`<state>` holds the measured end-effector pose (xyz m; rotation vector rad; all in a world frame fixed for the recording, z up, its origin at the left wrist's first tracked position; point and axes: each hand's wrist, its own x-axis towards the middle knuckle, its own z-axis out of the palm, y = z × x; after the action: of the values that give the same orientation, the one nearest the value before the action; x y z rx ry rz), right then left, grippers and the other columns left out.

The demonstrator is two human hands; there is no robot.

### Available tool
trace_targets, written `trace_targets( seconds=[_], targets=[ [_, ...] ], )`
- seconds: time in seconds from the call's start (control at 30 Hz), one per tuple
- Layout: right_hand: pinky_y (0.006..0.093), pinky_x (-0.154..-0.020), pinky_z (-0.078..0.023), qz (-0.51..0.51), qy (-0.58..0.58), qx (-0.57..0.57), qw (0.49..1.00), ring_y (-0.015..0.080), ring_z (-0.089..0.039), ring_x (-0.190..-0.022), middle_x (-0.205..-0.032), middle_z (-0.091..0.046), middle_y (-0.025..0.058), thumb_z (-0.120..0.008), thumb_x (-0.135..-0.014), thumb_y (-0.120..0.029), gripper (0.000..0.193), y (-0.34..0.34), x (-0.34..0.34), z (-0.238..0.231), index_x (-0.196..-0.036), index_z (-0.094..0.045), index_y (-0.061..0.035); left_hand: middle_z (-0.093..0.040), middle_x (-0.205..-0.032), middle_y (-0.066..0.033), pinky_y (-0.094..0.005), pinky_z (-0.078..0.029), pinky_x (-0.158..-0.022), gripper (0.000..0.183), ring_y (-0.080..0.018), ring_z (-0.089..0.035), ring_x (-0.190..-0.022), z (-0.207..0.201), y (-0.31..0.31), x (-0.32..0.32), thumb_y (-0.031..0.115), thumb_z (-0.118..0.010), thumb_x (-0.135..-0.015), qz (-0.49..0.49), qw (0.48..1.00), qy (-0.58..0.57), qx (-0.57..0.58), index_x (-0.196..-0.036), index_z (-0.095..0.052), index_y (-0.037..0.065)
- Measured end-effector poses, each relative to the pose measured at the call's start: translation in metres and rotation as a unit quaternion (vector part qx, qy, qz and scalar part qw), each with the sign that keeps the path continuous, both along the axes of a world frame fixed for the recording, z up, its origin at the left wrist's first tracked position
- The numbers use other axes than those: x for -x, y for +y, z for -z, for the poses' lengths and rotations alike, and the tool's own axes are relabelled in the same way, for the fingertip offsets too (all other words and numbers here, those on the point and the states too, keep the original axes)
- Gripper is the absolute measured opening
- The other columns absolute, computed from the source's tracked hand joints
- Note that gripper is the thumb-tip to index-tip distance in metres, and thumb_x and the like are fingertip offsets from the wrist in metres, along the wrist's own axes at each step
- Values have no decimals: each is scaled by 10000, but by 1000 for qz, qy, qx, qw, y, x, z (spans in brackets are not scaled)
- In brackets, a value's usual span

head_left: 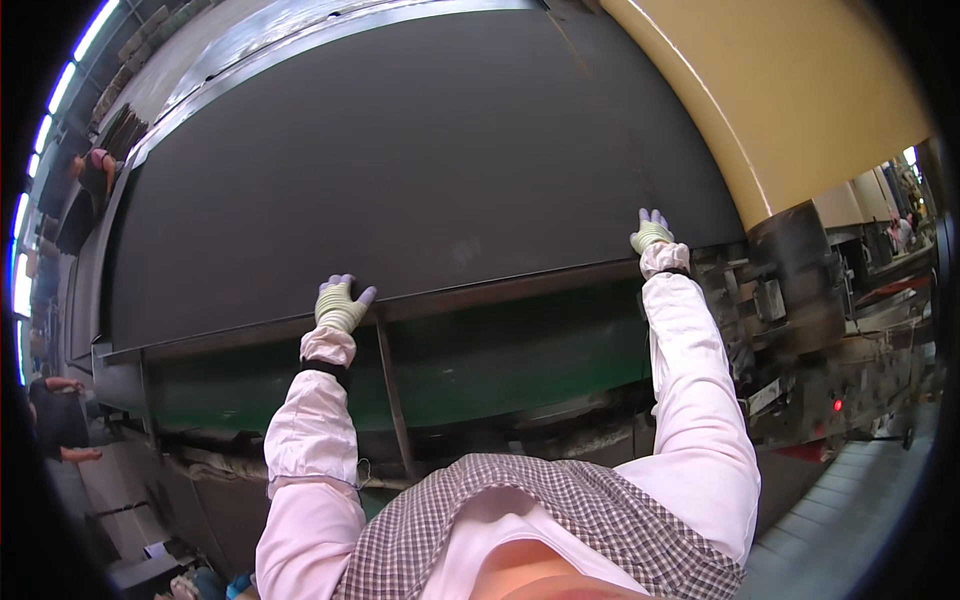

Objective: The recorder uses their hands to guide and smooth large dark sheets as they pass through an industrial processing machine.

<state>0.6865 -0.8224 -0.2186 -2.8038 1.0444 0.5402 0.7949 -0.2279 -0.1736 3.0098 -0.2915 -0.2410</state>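
Note:
A wide dark grey sheet [420, 170] lies flat on a big machine and fills most of the view. My left hand [340, 303], in a pale green glove with purple fingertips, rests on the sheet's near edge with fingers spread. My right hand [651, 232], gloved the same way, lies flat on the same edge further right. Both arms wear white sleeves. Neither hand holds anything.
Under the sheet run a metal frame rail [470, 295] and a green belt [500, 360]. A large yellow curved housing [800, 90] stands at the upper right, with dark machine parts [800, 330] below it. Other people stand at the far left [98, 175] and lower left [60, 420].

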Motion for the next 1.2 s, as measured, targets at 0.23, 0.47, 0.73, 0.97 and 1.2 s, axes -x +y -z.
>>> trace_targets(
  seconds=[0.23, 0.47, 0.73, 0.97, 1.2],
  targets=[
    [500, -1081, -346, 55, -34, 69, 995, 341, -341, -1364, -1480, -340, 155, -620, -817, -315, 660, -99, 22, 3, -1421, -377, -201, -562, -1249, -169, -443, -427, -996, 647, -357, -498, -1192, 31, -154, 14, 539, -636, -805, 29, 999, 18, 31, -1228, -589, 51],
    [437, -1052, -384, -134, -328, 72, 932, 362, -477, -1250, -1366, -499, 191, -663, -803, -192, 578, -78, 77, 1, -1349, -493, -107, -624, -1174, -164, -453, -492, -926, 506, -341, -593, -1098, -17, -261, 35, 509, -570, -854, 79, 990, 101, 64, -1069, -681, 65],
    [426, -1052, -369, -160, -367, -17, 916, 330, -479, -1250, -1348, -519, 168, -648, -761, -115, 612, 10, 138, 24, -1352, -493, -68, -477, -1345, -191, -481, -324, -1086, 695, -372, -405, -1286, 34, -236, 62, 367, -692, -759, 151, 939, -147, 273, -1340, -477, 51],
    [416, -1021, -409, -192, -400, -49, 895, 334, -532, -1193, -1289, -563, 189, -656, -796, -135, 575, 61, 142, -18, -1346, -504, -59, -663, -1081, -159, -427, -526, -841, 544, -348, -639, -1007, -77, 207, 154, 244, -662, -775, -555, 803, -200, 89, -1277, -498, 114],
    [410, -1035, -399, -230, -367, -97, 896, 343, -526, -1198, -1299, -556, 197, -651, -818, -118, 565, 110, 90, -43, -1357, -494, -52, -456, -1412, -218, -401, -384, -1054, 819, -331, -456, -1303, -283, 396, 349, 332, -596, -807, -710, 638, -297, -38, -1508, -221, 136]
  ],
)
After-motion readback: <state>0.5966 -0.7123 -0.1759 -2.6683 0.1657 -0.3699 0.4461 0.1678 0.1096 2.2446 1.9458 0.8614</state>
